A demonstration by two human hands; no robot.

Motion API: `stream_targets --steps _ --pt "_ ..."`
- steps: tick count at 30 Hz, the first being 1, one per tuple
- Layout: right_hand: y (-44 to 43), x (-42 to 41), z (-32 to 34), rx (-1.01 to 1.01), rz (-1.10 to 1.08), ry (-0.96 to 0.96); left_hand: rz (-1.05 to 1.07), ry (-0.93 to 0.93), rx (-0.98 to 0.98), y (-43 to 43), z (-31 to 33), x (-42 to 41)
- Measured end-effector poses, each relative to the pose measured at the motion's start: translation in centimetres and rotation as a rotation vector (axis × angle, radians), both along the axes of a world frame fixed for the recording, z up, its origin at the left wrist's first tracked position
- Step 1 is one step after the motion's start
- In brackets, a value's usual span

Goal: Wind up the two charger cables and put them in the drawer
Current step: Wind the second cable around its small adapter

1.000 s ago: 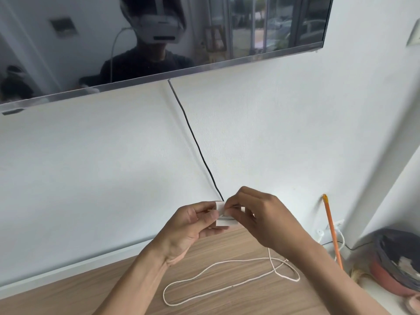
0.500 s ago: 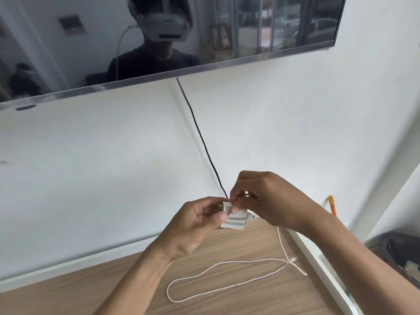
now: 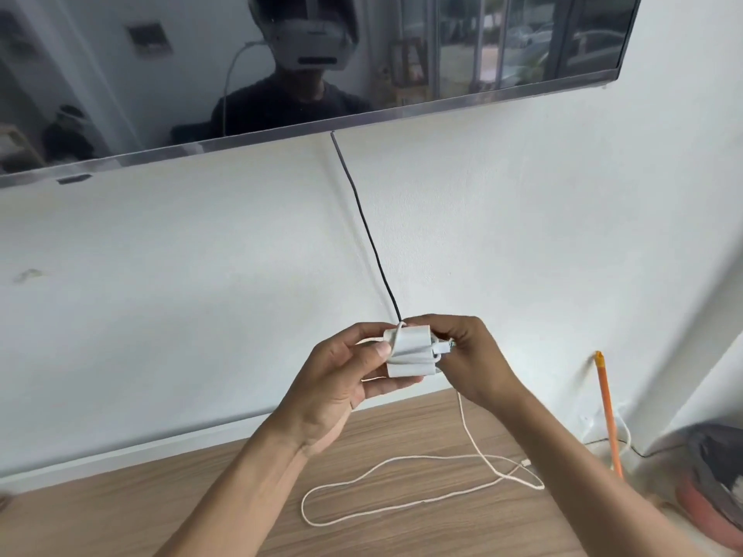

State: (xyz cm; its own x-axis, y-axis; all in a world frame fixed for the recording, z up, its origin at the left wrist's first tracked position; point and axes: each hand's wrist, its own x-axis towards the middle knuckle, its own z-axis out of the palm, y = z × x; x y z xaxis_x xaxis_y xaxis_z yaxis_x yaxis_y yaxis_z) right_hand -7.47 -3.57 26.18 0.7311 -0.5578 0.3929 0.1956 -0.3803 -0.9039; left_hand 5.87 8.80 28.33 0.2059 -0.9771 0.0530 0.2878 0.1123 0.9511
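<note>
My left hand grips a white charger block held up in front of the wall. A turn of white cable crosses the block's face. My right hand pinches the cable at the block's right end, by the plug. From there the white charger cable hangs down and lies in a long loose loop on the wooden surface, its free connector end near my right forearm. A second charger cable and the drawer are not in view.
A wall-mounted screen hangs above, with a black cord running down the white wall behind my hands. An orange stick leans at the right. A dark bag in a reddish bin sits at the far right.
Both hands have risen a little with the charger block. The block now lies flat with a turn of cable across it, and the loop on the wood has shifted.
</note>
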Motion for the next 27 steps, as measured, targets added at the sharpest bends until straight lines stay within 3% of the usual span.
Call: stream_targets --steps 5,10,13,17,21,27 --pt "1.4 1.3 -2.6 0.081 -0.201 -0.007 0.074 0.101 0.034 -0.7 -0.5 -0.6" --pt "3.2 1.4 -4.5 0.072 -0.354 0.093 0.311 -0.193 0.088 -1.4 -1.5 -0.2" --pt "4.9 1.3 -5.0 -0.013 -0.307 0.123 0.304 -0.238 0.111 -1.7 -2.0 -0.2" --pt "5.2 0.5 -4.7 -0.239 -0.314 0.239 0.36 -0.272 0.13 -1.8 -2.4 0.0" --pt "4.1 -0.9 -3.2 -0.61 -0.369 0.517 0.386 -0.377 0.122 -1.7 -2.7 0.1" --pt "3.5 -2.2 0.5 -0.955 -0.405 0.625 0.432 -0.663 0.065 -1.6 -2.8 0.1"
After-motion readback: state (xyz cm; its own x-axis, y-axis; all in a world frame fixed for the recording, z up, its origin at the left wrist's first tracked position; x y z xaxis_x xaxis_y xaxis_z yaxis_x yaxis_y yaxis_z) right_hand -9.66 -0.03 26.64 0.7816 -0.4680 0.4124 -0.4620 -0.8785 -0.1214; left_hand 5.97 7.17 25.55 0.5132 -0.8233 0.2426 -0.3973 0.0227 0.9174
